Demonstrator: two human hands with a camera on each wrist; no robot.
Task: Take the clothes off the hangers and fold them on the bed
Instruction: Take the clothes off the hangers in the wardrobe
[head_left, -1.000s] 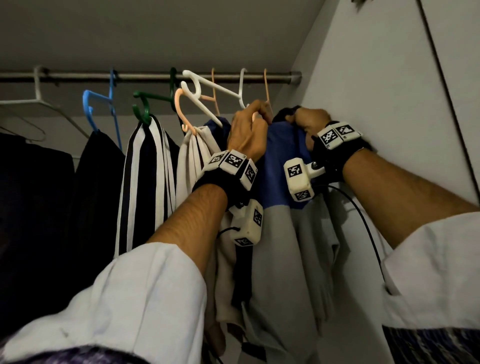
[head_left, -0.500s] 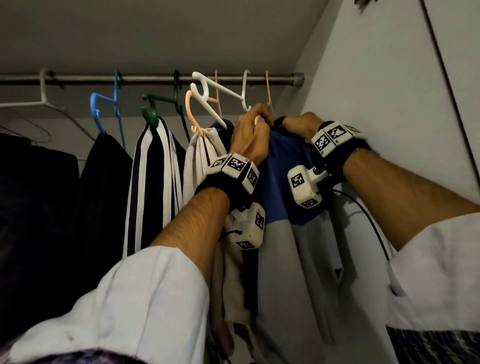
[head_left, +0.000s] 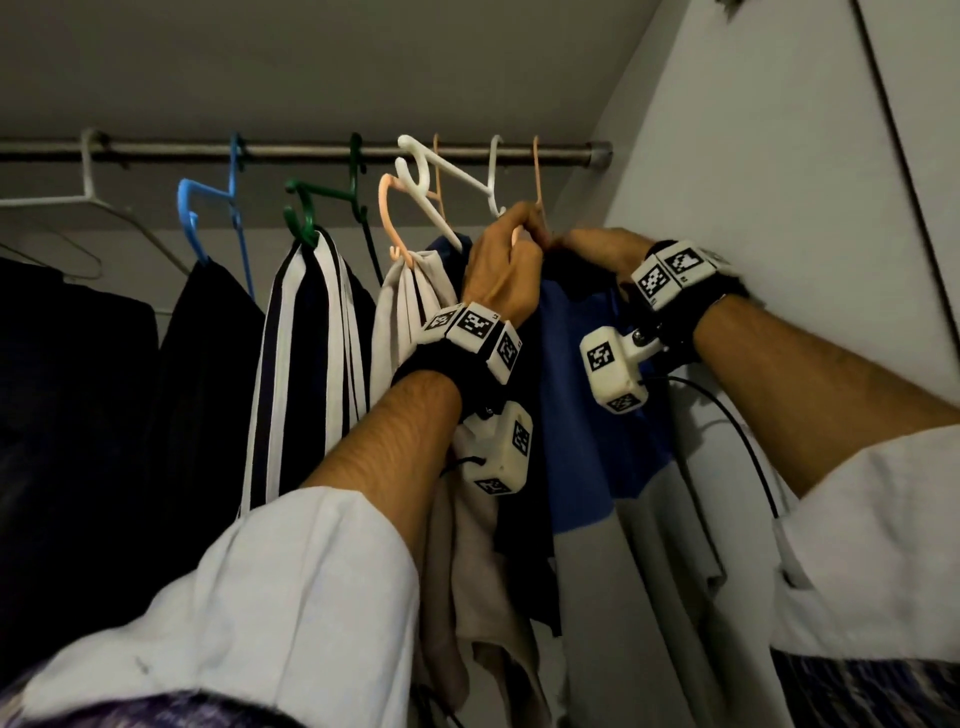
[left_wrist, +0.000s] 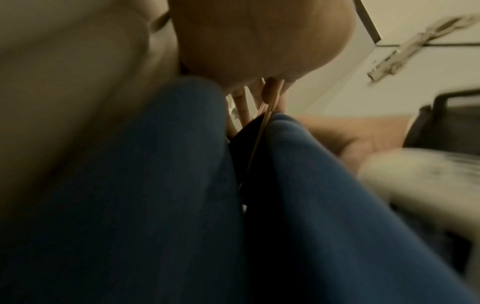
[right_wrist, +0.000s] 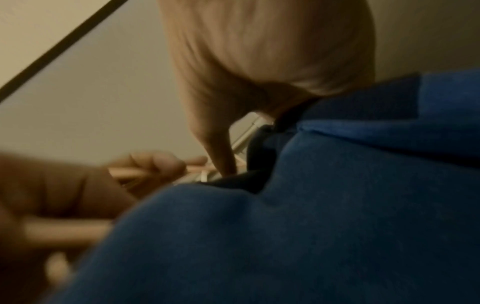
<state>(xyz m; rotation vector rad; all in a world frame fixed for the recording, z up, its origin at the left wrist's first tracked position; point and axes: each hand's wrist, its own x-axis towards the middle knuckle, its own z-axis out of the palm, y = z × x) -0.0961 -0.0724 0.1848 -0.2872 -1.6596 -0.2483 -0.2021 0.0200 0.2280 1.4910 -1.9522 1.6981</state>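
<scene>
Pinching the thin peach plastic hanger (head_left: 537, 182) below its hook, the left hand (head_left: 501, 275) has its fingers curled round the stem. At three o'clock of it, touching, the right hand (head_left: 597, 252) grasps the dark collar of the soft blue-and-grey top (head_left: 582, 405), which hangs beside the smooth wardrobe wall (head_left: 753, 208), under the metal rail (head_left: 311, 153).

blue-and-grey top (head_left: 597, 415), peach hanger (head_left: 537, 176) (striped shirt (head_left: 306, 364) black-white).
</scene>
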